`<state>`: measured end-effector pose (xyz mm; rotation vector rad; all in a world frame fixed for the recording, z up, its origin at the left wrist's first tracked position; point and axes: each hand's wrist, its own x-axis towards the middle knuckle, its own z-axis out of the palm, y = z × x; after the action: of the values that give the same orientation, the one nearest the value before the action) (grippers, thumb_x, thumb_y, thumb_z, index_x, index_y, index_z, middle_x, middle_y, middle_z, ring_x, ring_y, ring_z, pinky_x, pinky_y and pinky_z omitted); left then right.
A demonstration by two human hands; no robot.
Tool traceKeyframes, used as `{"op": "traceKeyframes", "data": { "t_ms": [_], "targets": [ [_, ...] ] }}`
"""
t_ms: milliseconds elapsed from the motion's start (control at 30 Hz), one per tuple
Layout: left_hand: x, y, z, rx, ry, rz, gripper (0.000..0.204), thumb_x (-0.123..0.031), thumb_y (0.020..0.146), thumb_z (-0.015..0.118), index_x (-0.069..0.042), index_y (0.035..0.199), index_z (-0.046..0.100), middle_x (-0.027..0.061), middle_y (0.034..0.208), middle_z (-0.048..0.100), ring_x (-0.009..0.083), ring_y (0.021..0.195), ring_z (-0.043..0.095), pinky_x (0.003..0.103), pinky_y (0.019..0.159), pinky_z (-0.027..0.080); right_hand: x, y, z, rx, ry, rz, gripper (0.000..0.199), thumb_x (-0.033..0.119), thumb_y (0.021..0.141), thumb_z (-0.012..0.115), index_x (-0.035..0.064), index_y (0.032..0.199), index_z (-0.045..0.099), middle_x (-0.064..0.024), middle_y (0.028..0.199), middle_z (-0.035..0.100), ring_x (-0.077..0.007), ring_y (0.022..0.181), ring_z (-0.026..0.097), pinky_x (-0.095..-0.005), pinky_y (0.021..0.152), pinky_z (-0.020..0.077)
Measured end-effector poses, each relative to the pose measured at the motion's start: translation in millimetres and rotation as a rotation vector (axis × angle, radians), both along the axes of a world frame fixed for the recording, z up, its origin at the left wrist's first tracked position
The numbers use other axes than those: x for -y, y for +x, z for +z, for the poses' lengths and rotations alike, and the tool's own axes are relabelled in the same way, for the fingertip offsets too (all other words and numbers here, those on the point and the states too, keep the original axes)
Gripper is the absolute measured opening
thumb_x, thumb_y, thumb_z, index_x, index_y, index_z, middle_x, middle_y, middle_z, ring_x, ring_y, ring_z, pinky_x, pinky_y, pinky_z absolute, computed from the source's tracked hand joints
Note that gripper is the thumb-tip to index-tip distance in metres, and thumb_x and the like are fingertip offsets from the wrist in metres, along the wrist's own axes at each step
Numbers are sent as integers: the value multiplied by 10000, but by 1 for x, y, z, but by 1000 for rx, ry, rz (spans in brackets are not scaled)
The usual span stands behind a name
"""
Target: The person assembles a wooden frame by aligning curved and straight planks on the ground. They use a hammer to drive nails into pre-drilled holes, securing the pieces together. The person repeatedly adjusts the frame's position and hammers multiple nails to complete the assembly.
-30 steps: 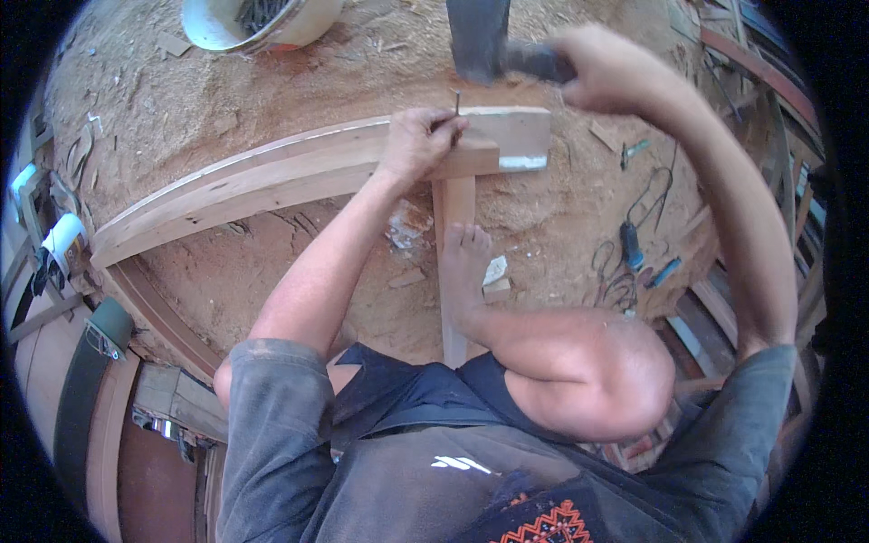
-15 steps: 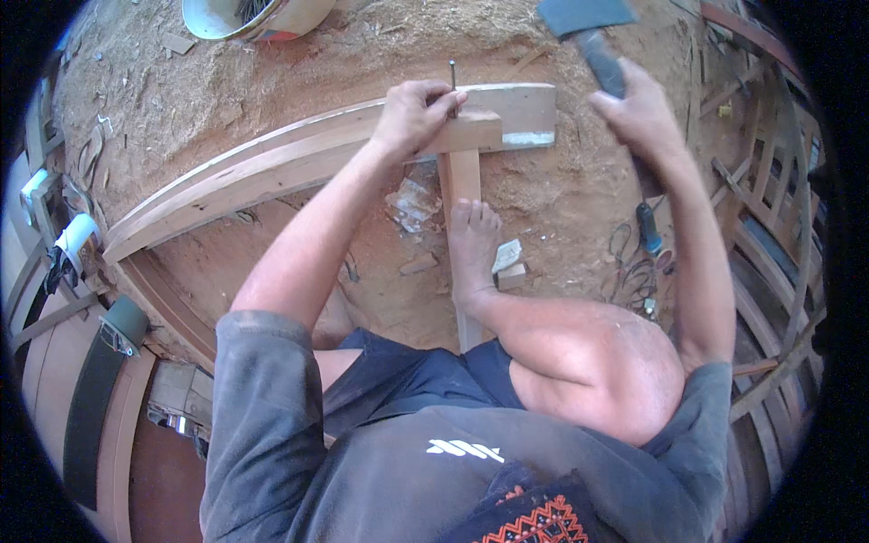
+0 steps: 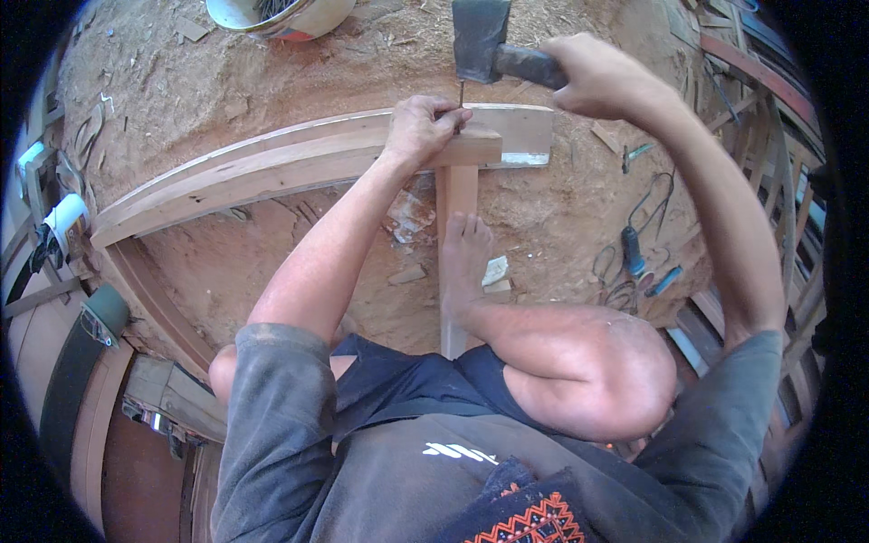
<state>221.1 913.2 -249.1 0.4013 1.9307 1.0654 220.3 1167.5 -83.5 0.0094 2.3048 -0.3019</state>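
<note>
My left hand [image 3: 424,128] pinches a long nail [image 3: 462,93] upright on the end of a pale wooden beam [image 3: 484,148]. A hammer with a broad, dark, block-like head [image 3: 480,41] is gripped by its short handle in my right hand [image 3: 593,77]. The lower face of the head is at the nail's top; whether they touch I cannot tell. Under the beam end, a narrower wooden piece [image 3: 458,192] runs back toward me. My bare foot [image 3: 467,249] rests on that piece.
A second board [image 3: 529,136] lies just behind the beam on sandy ground. Far left stands a white bucket [image 3: 303,20]. A corded power tool [image 3: 632,252] lies to the right, near stacked wooden frames [image 3: 760,172]. A green container [image 3: 107,310] sits at left.
My right hand has swung the hammer left, from up at the right to over the nail. My left hand still holds the nail on the beam. The view has shifted slightly.
</note>
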Motion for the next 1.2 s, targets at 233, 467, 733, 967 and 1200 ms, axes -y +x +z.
{"op": "traceKeyframes", "data": {
  "t_ms": [233,467,733,967,1200],
  "targets": [
    [1,1,1,37,-26,8,306,-363,925,765,-78,1017,827,154,892,786,282,828,770,381,783,582,7,-16,10,-342,72,-349,309,144,840,687,-35,1092,690,-241,985,744,-379,960,738,-459,855,587],
    [-1,-3,5,-20,-52,-58,299,-360,922,762,-88,1028,827,155,871,782,305,814,771,392,776,587,-12,-14,11,-58,-48,-189,368,38,789,661,-46,1147,674,-281,1057,733,-446,967,713,-501,853,571],
    [2,0,-1,-100,-3,-73,324,-382,921,749,-73,990,820,174,894,774,325,819,762,419,760,576,3,35,-43,-199,137,-75,336,139,836,669,-43,1118,658,-226,941,732,-367,859,724,-475,792,573],
    [21,-7,11,-186,106,-186,548,-467,903,758,-27,1229,741,218,1121,757,364,979,743,448,860,587,16,126,-3,-207,-183,-887,295,208,839,730,-11,1012,632,-160,824,696,-304,711,687,-430,675,548],
    [80,-5,18,-630,-305,-652,767,-530,783,839,-65,1345,603,185,1210,714,374,1170,671,491,1028,503,55,240,-6,-52,-438,-1448,235,196,888,772,75,893,570,8,669,566,-81,531,533,-284,495,460]
  ]
}}
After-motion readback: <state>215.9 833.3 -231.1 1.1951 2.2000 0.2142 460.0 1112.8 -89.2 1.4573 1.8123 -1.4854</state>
